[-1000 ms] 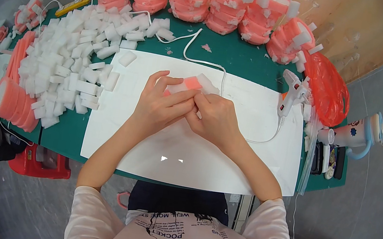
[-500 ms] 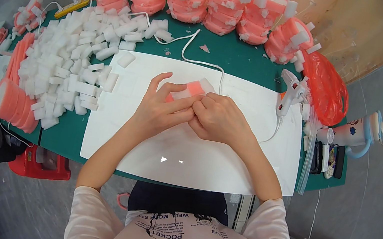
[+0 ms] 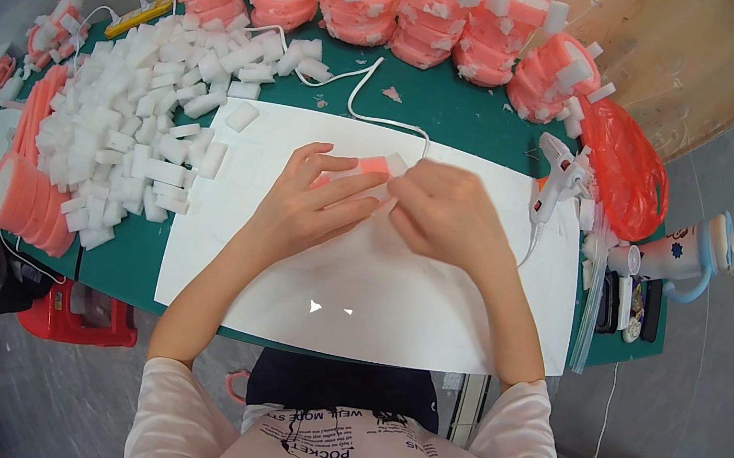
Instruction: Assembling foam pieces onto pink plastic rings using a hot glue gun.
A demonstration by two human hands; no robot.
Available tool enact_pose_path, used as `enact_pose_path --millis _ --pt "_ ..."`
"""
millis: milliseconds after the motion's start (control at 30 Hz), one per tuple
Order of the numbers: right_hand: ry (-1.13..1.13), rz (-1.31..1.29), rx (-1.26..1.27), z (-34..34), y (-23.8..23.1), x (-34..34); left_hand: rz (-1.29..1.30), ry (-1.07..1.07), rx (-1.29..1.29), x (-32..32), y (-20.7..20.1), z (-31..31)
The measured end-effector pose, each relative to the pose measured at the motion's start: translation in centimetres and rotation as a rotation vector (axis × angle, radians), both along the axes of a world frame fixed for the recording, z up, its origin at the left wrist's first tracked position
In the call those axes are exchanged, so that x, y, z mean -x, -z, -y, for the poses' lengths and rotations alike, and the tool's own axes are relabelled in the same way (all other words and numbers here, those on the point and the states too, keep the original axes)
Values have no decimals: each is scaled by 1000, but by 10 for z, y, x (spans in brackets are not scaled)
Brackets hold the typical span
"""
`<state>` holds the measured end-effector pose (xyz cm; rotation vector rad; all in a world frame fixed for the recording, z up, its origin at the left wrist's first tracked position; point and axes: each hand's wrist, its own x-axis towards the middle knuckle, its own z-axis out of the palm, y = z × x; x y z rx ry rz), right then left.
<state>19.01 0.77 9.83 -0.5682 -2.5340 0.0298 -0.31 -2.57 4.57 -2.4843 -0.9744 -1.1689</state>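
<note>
Over the white board (image 3: 256,312), my left hand (image 3: 295,205) grips a small pink foam piece (image 3: 374,165), its fingers laid across the piece and partly covering it. A white foam block (image 3: 396,163) sits against the right end of the pink foam. My right hand (image 3: 447,213) is close beside that block, its fingers curled together and slightly blurred; whatever they pinch is hidden. Left of the hands lies a large heap of white foam blocks (image 3: 129,112). A white glue gun (image 3: 553,183) rests near the board's right edge.
Stacks of pink-rimmed foam rounds (image 3: 358,2) line the back of the green table (image 3: 463,119). More pink rounds (image 3: 32,202) stand at left. At right are a red plastic bag (image 3: 624,170) and a tumbler (image 3: 678,254). A white cord (image 3: 385,120) crosses behind the board.
My right hand has shifted slightly right and up, away from my left fingers. My left hand and the pink foam piece stay nearly in place.
</note>
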Motion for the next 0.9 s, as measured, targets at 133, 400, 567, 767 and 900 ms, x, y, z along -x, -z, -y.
enact_pose_path --millis 133,400,567,767,900 --pt "139 -270 -87 -9 -19 -14 65 24 25 4 -1 0" --pt "425 -785 -246 -28 -38 -57 169 72 96 7 4 -4" --pt "549 -507 -323 -51 -25 -72 229 54 129 5 5 -6" --pt "622 60 107 -54 -4 -77 248 74 203 7 3 -5" --pt "451 -277 -5 -20 -46 -63 262 43 216 10 3 -5"
